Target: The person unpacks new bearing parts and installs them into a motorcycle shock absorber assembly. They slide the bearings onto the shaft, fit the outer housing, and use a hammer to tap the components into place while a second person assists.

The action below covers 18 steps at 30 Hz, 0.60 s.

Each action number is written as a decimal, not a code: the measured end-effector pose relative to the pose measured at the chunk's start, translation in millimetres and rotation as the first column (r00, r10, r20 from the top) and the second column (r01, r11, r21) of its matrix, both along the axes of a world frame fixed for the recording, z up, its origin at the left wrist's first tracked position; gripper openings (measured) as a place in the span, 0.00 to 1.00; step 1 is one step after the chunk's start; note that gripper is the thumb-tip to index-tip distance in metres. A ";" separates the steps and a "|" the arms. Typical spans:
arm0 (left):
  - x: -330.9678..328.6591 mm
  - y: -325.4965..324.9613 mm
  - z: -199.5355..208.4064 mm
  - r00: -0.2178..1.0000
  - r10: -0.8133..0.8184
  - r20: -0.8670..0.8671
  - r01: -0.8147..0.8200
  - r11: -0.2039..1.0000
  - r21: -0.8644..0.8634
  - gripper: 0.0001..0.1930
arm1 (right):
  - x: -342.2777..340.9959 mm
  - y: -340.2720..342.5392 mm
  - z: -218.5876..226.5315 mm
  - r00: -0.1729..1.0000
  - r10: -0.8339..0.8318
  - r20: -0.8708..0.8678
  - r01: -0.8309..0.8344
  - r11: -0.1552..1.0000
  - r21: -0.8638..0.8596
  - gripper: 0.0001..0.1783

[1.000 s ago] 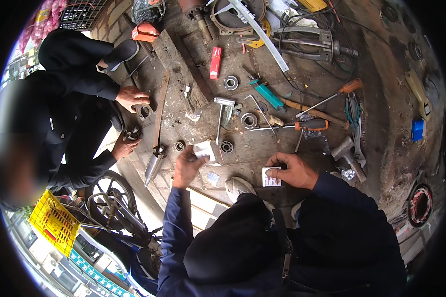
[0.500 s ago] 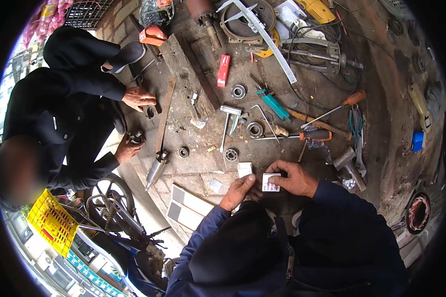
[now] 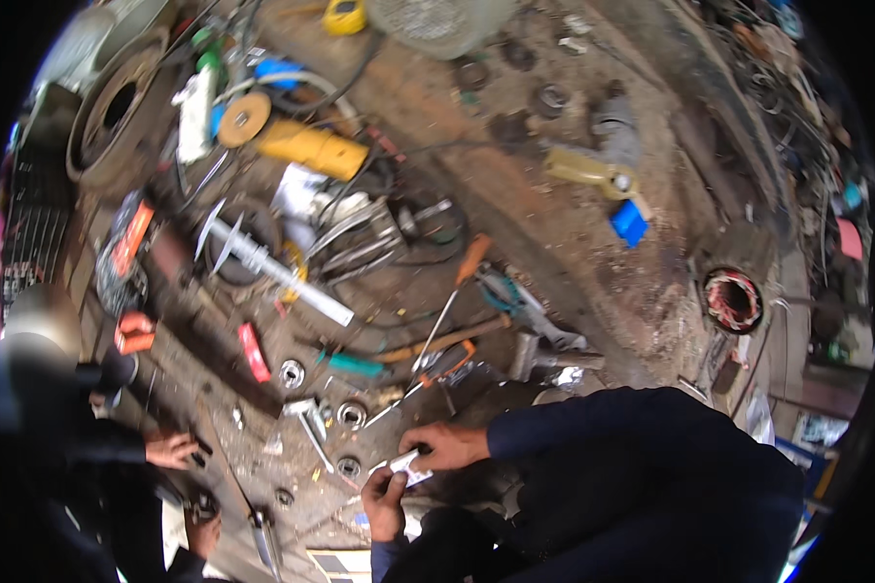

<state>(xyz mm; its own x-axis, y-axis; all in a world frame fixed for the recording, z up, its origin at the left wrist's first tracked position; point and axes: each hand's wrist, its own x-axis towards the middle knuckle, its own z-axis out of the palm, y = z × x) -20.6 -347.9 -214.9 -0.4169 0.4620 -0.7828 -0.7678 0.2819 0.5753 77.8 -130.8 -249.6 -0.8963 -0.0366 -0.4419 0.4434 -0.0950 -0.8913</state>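
Observation:
A small white printed box (image 3: pixel 412 468) is pinched by my right hand (image 3: pixel 447 445), low in the middle of the view. My left hand (image 3: pixel 385 505) closes on the box's near left side, thumb up; its other fingers are partly hidden. Just beyond the hands on the ground lie bearing rings (image 3: pixel 351 415), a T-handled wrench (image 3: pixel 311 428) and a screwdriver with an orange-black handle (image 3: pixel 447 361). A hammer (image 3: pixel 525 360) rests above my right forearm. The picture is somewhat blurred.
At the left a co-worker's hand (image 3: pixel 172 450) is near a dark part on the ground. Farther off lie a caliper (image 3: pixel 277 267), a yellow angle grinder (image 3: pixel 311 148), a gear puller (image 3: pixel 360 238) and a red box (image 3: pixel 254 352). A wound motor stator (image 3: pixel 733 299) stands at the right.
The view has swung to the right, so the tools and co-worker appear farther left and lower. My hands have come together at the white box, which is now tilted.

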 end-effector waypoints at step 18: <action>-93.1 150.6 71.7 0.839 -0.532 -0.115 0.544 0.820 0.177 0.16 | -3.4 83.7 81.0 0.939 -0.338 -0.068 0.342 0.937 0.074 0.27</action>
